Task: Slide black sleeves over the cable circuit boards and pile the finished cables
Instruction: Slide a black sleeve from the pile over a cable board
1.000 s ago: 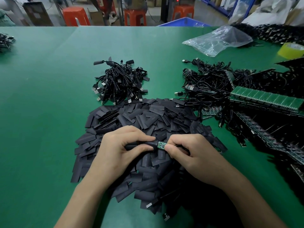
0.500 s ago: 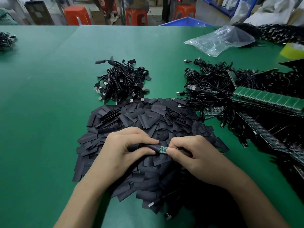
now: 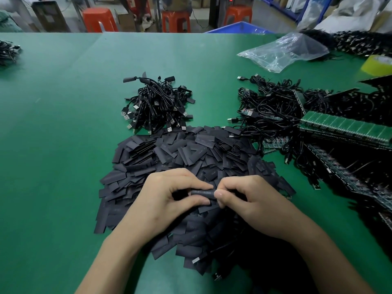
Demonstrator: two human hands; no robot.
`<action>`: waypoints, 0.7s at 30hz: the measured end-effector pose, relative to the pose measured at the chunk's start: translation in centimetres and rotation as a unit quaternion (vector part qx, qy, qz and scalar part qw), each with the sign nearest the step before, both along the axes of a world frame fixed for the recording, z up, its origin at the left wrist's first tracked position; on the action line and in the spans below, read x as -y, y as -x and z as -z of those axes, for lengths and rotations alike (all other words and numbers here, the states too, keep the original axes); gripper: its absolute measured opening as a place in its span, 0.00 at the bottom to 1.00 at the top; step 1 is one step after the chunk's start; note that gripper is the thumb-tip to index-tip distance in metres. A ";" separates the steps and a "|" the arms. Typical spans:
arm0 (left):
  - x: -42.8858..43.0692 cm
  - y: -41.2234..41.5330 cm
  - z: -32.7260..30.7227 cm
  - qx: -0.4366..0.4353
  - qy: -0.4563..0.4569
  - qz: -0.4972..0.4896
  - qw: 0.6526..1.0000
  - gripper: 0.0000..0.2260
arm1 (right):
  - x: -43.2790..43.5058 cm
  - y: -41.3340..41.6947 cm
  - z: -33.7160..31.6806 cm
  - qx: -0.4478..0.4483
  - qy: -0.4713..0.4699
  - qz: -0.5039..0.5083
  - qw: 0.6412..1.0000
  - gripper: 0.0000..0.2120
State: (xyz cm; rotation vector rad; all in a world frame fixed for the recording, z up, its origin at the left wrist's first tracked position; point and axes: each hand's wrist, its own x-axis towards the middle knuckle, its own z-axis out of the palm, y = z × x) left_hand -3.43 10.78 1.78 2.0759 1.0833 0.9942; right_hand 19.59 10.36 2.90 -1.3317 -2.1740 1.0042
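One matte black sleeve (image 3: 201,192) sits between left hand (image 3: 167,200) and right hand (image 3: 252,202), each pinching an end with curled fingers, over the heap of flat sleeves (image 3: 180,149). The green board shown earlier is covered, apparently inside (finished cables (image 3: 157,105) tangle beyond).

— What colour is the tabletop (image 3: 63,166)?
— Plain green all over. The heap of sleeves (image 3: 169,149) near the middle is matt black, a few with faint grey print.
— And the held sleeve (image 3: 201,193)?
— Black too, with the same pale lettering.
— The cable pile (image 3: 157,105) beyond?
— Black cords with silver plug ends. To the right, the board strips (image 3: 347,128) are green, ruled into panels.
— Far side?
— A clear plastic bag (image 3: 282,52), a yellow tape roll (image 3: 379,64), orange-red stools (image 3: 99,20) and a blue bin (image 3: 239,28).
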 end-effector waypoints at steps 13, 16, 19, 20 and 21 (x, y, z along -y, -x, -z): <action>0.5 -0.8 -0.1 0.037 -0.055 -0.058 0.996 0.08 | 0.0 -0.1 -1.0 -0.079 -0.021 0.043 0.996 0.10; 0.6 -1.2 0.0 0.035 -0.062 -0.058 0.996 0.08 | 0.1 0.0 -0.9 -0.077 -0.029 0.044 0.996 0.09; 0.6 -1.2 0.0 0.037 -0.065 -0.072 0.995 0.08 | 0.1 0.0 -0.6 -0.076 -0.042 0.053 0.995 0.09; 0.6 -1.2 0.0 0.038 -0.066 -0.077 0.994 0.08 | 0.0 0.0 -0.5 -0.077 -0.046 0.055 0.994 0.09; 0.6 -1.2 0.0 0.040 -0.067 -0.082 0.994 0.08 | 0.0 0.0 -0.5 -0.082 -0.050 0.059 0.994 0.08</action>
